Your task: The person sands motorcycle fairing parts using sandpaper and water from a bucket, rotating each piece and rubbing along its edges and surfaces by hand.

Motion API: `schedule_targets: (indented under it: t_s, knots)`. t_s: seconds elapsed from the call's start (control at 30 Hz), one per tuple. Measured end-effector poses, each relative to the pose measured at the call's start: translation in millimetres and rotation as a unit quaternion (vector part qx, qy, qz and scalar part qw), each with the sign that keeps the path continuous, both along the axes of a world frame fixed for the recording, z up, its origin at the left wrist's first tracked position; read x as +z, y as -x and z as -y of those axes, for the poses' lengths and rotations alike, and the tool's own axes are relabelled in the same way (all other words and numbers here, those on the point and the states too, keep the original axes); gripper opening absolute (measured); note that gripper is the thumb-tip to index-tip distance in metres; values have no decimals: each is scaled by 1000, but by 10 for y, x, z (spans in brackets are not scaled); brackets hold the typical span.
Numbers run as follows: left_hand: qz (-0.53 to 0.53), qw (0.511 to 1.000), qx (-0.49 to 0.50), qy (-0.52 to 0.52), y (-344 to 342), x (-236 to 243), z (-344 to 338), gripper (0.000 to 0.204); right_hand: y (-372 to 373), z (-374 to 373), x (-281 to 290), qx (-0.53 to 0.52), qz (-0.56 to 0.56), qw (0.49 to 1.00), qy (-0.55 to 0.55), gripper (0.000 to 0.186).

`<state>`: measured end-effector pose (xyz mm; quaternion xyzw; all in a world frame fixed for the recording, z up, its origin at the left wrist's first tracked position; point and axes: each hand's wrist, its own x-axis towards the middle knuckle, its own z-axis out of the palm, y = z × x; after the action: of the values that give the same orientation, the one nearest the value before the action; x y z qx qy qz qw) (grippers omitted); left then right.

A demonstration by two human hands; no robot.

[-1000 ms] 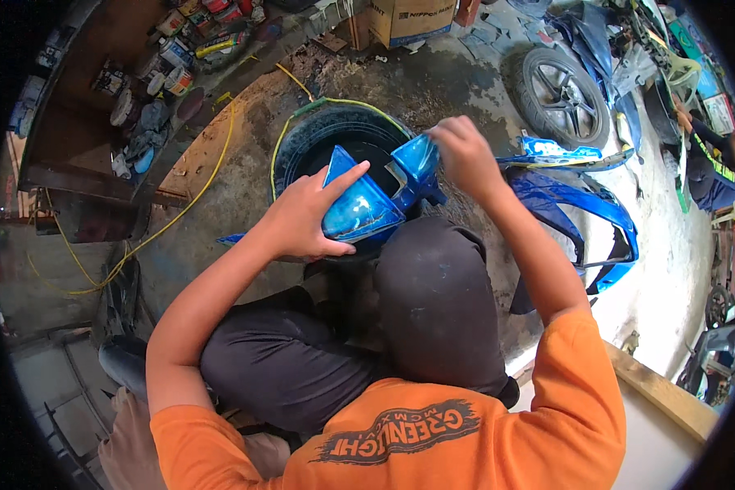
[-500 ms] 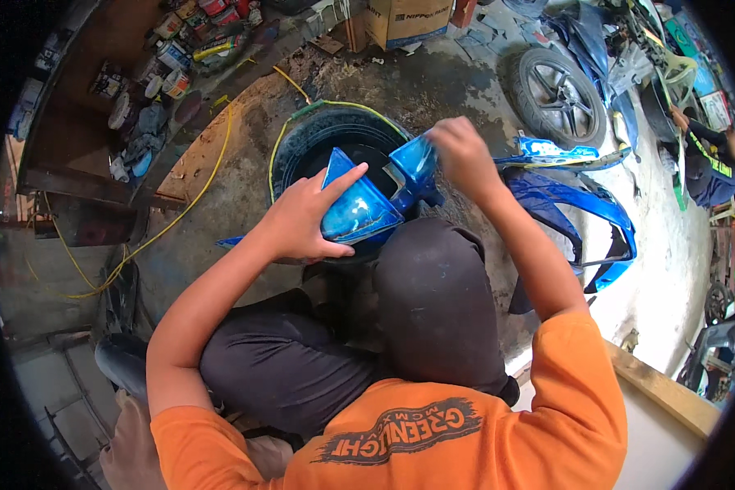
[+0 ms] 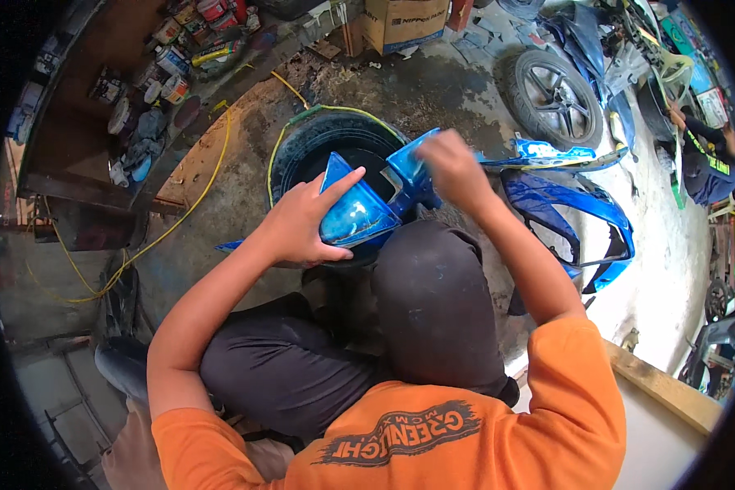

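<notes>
My left hand (image 3: 302, 219) is closed on a glossy blue motorcycle fairing panel (image 3: 359, 214), thumb underneath and index finger stretched along its upper face. The panel lies tilted over the near side of a black bucket (image 3: 302, 135) with dark liquid inside. My right hand (image 3: 453, 167) has its fingers curled down against the panel's right arm, near its upper end. That hand is slightly blurred, and whatever its fingers may hold is hidden. My knee covers part of the panel's lower edge.
More blue fairing pieces (image 3: 608, 220) lie on the floor to the right, below a motorcycle wheel (image 3: 555, 96). A yellow hose (image 3: 192, 208) curves along the left. Paint cans (image 3: 171, 61) fill a shelf at upper left, and a cardboard box (image 3: 404, 24) stands at the back. Another person (image 3: 706, 167) is at far right.
My right hand has slid a little left and downward along the panel's right arm. The left hand and the panel have barely shifted.
</notes>
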<state>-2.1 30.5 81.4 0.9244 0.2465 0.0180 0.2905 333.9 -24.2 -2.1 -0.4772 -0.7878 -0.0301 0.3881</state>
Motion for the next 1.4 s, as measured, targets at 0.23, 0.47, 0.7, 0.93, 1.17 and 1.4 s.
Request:
schedule_targets:
  t_s: [0.23,0.47,0.7,0.93,1.17,1.4]
  knots:
    - [9,1000,-5,-1,12,-43,-11,136,317,126,-114,17,-23,998,-52,22]
    - [10,1000,0,-4,-12,-37,6,137,223,187,-91,-27,-108,994,-15,18]
    - [-5,1000,2,-17,4,-37,-14,137,143,121,-172,-105,-148,983,-35,19]
    - [9,999,2,-30,-3,11,2,136,138,150,-165,-139,-142,980,-24,19]
    - [16,999,3,-28,-24,5,-11,134,223,202,-224,-147,-192,970,-1,21]
    - [11,1000,-1,-17,-29,-10,37,134,132,87,-198,-168,-200,965,-7,21]
